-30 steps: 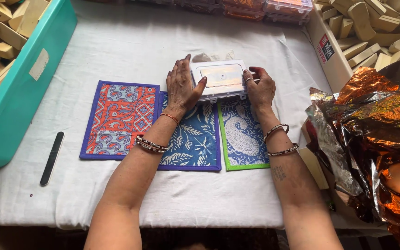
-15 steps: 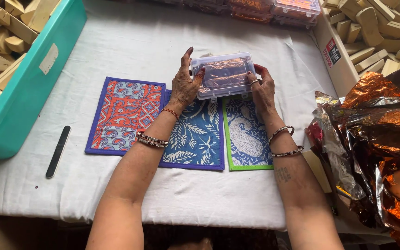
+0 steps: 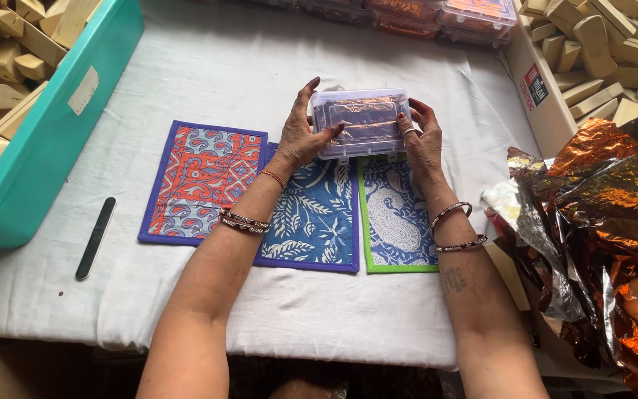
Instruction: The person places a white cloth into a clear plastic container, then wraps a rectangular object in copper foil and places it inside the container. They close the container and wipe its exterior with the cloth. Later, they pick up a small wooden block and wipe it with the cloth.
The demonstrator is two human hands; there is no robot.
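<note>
While both hands clasp it, the clear plastic box (image 3: pixel 361 123) sits at about twelve o'clock from the person, lifted or tilted just above the far edge of the mats; whether it touches the cloth cannot be told. Left hand (image 3: pixel 300 133): grip closed on the box's left end, thumb over the lid, fingers spread behind. Right hand (image 3: pixel 424 137): grip closed on the right end, fingertips on the lid edge. Lid looks shut, latches facing the person; something coppery shows inside, likely already wrapped and packed.

Judged state of work: this box seems filled and closed, not yet set with the finished ones.

- Stack of similar boxes (image 3: pixel 437 18) at one o'clock, orange contents.
- Three patterned mats on the white-clothed surface (image 3: pixel 208 66): orange mat (image 3: pixel 202 181) at ten o'clock, blue leaf mat (image 3: pixel 315 214) centre, paisley mat (image 3: pixel 396 218) just right.
- Copper foil sheets (image 3: pixel 599 214) at three o'clock.
- Teal crate (image 3: pixel 46 140) of pale blocks at ten o'clock; more blocks (image 3: pixel 599 44) at two o'clock, apparently still to pack.
- Nail file (image 3: pixel 95 238) at nine o'clock, untouched.
</note>
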